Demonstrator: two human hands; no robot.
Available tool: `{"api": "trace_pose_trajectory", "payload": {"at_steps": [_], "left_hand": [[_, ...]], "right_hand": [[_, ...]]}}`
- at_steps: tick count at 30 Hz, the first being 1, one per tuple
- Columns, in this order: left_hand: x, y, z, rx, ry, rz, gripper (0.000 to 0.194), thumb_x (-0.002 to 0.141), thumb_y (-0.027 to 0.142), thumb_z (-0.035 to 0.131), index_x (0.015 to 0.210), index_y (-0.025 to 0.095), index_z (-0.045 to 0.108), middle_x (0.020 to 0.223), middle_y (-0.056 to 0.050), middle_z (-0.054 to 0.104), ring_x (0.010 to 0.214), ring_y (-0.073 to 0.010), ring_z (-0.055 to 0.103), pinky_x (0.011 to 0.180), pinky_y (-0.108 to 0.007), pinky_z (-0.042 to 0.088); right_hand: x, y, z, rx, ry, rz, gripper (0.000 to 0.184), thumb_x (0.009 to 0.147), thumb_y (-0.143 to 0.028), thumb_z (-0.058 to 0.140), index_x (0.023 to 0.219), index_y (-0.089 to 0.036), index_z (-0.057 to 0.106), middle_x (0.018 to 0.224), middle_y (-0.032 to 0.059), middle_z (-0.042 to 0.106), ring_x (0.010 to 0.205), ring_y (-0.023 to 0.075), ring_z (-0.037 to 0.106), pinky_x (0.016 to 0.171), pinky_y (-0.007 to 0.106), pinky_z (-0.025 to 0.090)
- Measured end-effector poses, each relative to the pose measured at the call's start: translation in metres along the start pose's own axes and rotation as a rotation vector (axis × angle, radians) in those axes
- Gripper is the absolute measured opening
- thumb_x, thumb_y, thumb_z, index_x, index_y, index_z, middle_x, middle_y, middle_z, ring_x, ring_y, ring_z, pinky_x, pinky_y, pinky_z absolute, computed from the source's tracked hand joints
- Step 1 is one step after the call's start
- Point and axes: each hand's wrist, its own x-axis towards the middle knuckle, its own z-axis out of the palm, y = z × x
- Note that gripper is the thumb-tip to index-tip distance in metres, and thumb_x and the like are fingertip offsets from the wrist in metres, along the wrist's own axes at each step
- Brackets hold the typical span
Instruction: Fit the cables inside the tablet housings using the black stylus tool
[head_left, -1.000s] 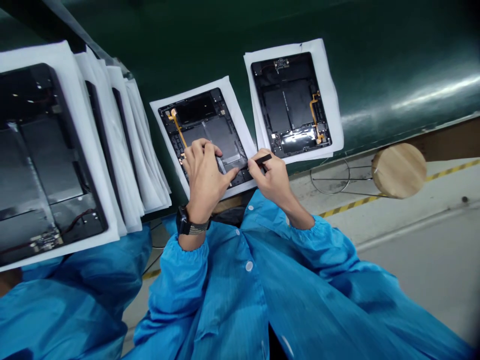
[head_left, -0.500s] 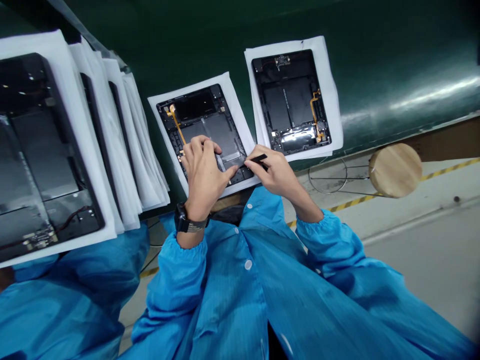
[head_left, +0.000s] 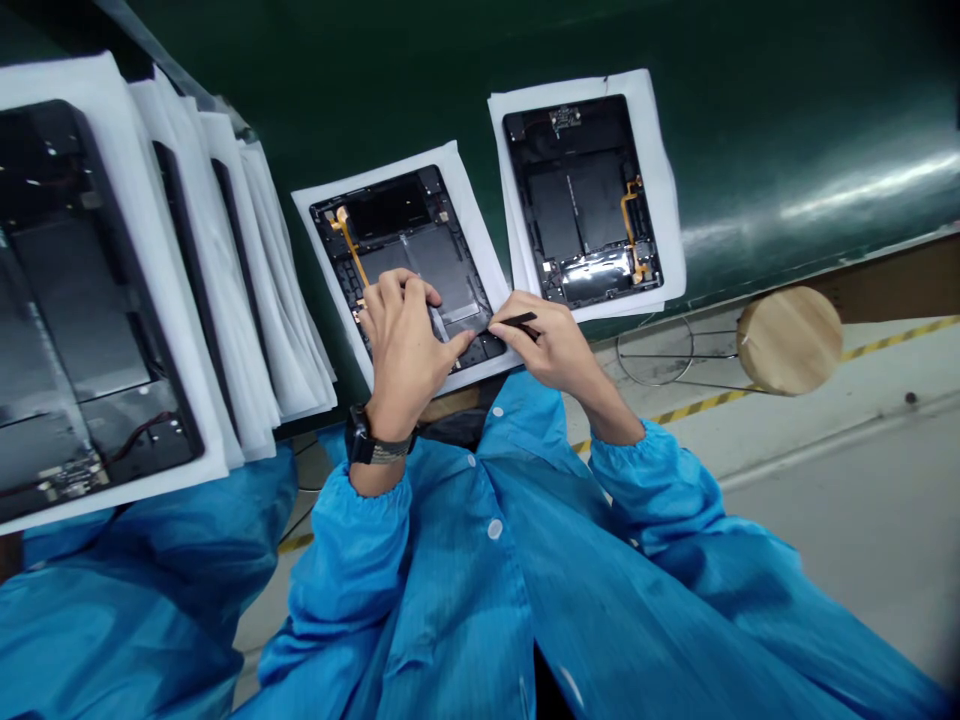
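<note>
In the head view, an opened tablet (head_left: 436, 252) lies on white sheets with its black inside and orange flex cable (head_left: 351, 245) showing. My left hand (head_left: 405, 335) rests on its lower part, fingers spread, thumb pointing toward the lower right corner. My right hand (head_left: 551, 340) pinches a slim black tool (head_left: 520, 320) at the tablet's lower right edge. The tool's working tip is hidden by the fingers. A second opened tablet (head_left: 581, 200) lies on white sheets to the right, with neither hand on it.
At the left stands a stack of white sheets (head_left: 259, 300) with black tablets between them, an opened tablet (head_left: 75, 300) on top. A person's blue garment (head_left: 127, 600) shows below it. The green table's (head_left: 750, 130) front edge runs above a round wooden stool (head_left: 790, 340).
The view has shifted very slightly. Both hands keep their places on the tablet, and the black tool has tilted only a little.
</note>
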Motion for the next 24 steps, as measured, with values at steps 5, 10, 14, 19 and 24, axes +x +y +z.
{"api": "trace_pose_trajectory", "payload": {"at_steps": [5,10,14,19,24], "left_hand": [[-0.0003,-0.0009,0.0008,-0.018,-0.002,-0.004,0.046,0.077,0.045,0.084,0.104,0.025,0.052,0.134,-0.014,0.052,0.129,-0.0401,0.047,0.109,-0.056,0.041],[-0.0005,0.0003,0.0,-0.017,0.002,-0.004,0.047,0.077,0.045,0.086,0.104,0.025,0.052,0.133,-0.014,0.053,0.128,-0.0396,0.048,0.108,-0.056,0.042],[-0.0005,0.0006,-0.0001,-0.026,0.005,-0.006,0.046,0.077,0.045,0.085,0.104,0.025,0.053,0.133,-0.014,0.053,0.129,-0.0401,0.047,0.108,-0.057,0.042],[-0.0004,0.0001,0.0001,-0.045,-0.007,-0.01,0.045,0.078,0.046,0.084,0.104,0.025,0.053,0.133,-0.014,0.052,0.129,-0.0405,0.046,0.108,-0.058,0.041],[0.0003,0.0002,-0.0005,-0.028,-0.008,-0.006,0.046,0.078,0.046,0.084,0.104,0.025,0.053,0.132,-0.015,0.053,0.128,-0.0408,0.047,0.108,-0.058,0.042]], "right_hand": [[-0.0002,0.0013,0.0022,-0.015,0.001,0.011,0.02,0.104,-0.029,0.058,0.091,-0.02,0.07,0.088,0.0058,0.07,0.087,0.0206,0.066,0.081,0.036,0.052],[0.0003,0.0023,0.0014,-0.023,0.003,-0.017,0.018,0.104,-0.026,0.058,0.091,-0.02,0.071,0.088,0.0058,0.07,0.086,0.0202,0.066,0.08,0.036,0.052],[0.0001,0.0033,-0.0012,-0.033,-0.016,-0.02,0.018,0.104,-0.026,0.059,0.092,-0.021,0.071,0.088,0.0056,0.07,0.086,0.0201,0.067,0.079,0.036,0.052],[-0.0003,0.0038,-0.0028,-0.036,-0.033,-0.013,0.019,0.104,-0.029,0.058,0.093,-0.021,0.071,0.089,0.0059,0.071,0.086,0.021,0.067,0.08,0.037,0.053],[-0.0013,0.0066,-0.0022,-0.086,-0.044,-0.073,0.018,0.105,-0.028,0.057,0.094,-0.022,0.07,0.088,0.0053,0.07,0.085,0.0218,0.065,0.081,0.039,0.052]]}}
